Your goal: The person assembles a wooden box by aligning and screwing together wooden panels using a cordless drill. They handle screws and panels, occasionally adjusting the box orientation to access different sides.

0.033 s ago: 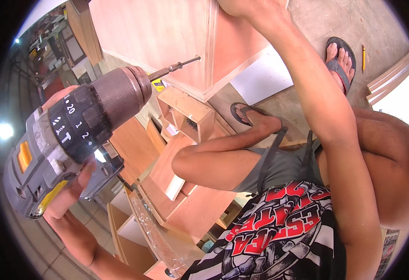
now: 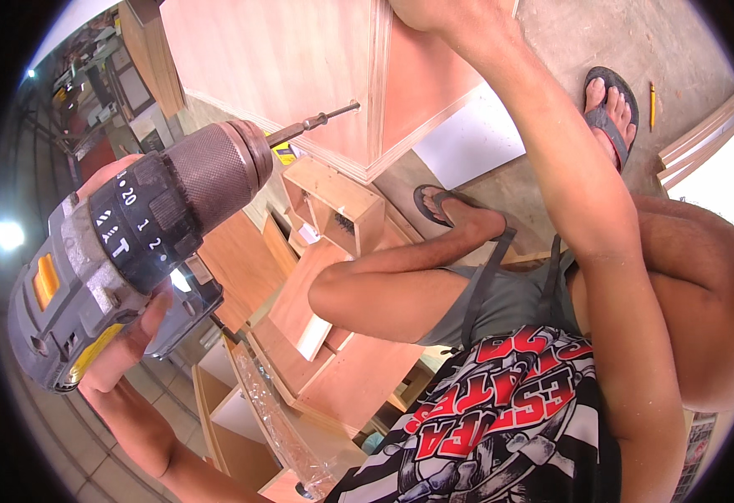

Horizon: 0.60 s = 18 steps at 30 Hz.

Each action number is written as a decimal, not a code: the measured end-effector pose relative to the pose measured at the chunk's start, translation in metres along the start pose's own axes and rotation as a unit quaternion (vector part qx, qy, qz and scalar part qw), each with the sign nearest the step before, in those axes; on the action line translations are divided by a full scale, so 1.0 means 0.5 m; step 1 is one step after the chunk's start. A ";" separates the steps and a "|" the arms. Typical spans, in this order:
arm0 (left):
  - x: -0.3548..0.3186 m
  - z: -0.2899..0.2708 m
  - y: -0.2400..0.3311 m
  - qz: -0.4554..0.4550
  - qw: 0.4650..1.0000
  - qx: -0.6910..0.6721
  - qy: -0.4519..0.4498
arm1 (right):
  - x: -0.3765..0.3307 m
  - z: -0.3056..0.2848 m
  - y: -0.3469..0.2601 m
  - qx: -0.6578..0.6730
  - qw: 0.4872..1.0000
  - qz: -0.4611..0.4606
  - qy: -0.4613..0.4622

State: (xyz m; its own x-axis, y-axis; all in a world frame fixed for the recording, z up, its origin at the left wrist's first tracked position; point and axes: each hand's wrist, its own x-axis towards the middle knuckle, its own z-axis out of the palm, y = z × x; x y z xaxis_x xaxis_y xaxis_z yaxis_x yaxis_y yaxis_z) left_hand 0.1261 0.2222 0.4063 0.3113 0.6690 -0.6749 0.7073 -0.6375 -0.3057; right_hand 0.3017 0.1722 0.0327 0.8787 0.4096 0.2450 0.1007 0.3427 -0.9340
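So the left hand (image 2: 128,348) has its fingers wrapped around the cordless drill (image 2: 136,222), clamped on pretty firmly by the look of it, and the thin bit (image 2: 296,130) reaches over to the big wooden box (image 2: 292,63), right near its corner edge. Can't tell if the tip touches the wood or sits just in front of it. The right hand (image 2: 426,12) is up by the same box, mostly cut off at the top of the view, so no idea if it's gripping or just resting.

As for progress, the two visible sides already meet at the corner, so I'd call the basic shape done. The spot by the tip is probably the unfinished part; can't see whether it's fastened yet. A small wooden box (image 2: 357,194) with dark pieces (image 2: 344,223) inside sits nearby.
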 end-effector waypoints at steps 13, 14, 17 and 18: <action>0.016 0.001 -0.006 -0.053 0.975 -0.210 -0.056 | 0.003 0.009 0.019 0.036 0.999 -0.009 0.013; 0.015 0.001 -0.014 -0.036 0.972 -0.223 -0.069 | 0.000 0.010 0.017 0.032 0.999 -0.017 0.014; 0.027 0.005 0.031 -0.062 0.964 -0.246 -0.078 | -0.004 0.006 0.002 0.028 1.000 0.007 0.002; 0.032 0.005 0.044 -0.072 0.963 -0.248 -0.076 | -0.005 0.009 0.009 0.037 0.999 0.008 0.003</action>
State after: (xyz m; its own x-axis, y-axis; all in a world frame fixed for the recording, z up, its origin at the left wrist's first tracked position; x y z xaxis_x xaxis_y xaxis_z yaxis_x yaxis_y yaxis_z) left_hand 0.1451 0.2180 0.3872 0.1177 0.6498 -0.7510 0.9639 -0.2568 -0.0711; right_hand 0.2978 0.1764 0.0292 0.8827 0.4103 0.2292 0.0531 0.3975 -0.9161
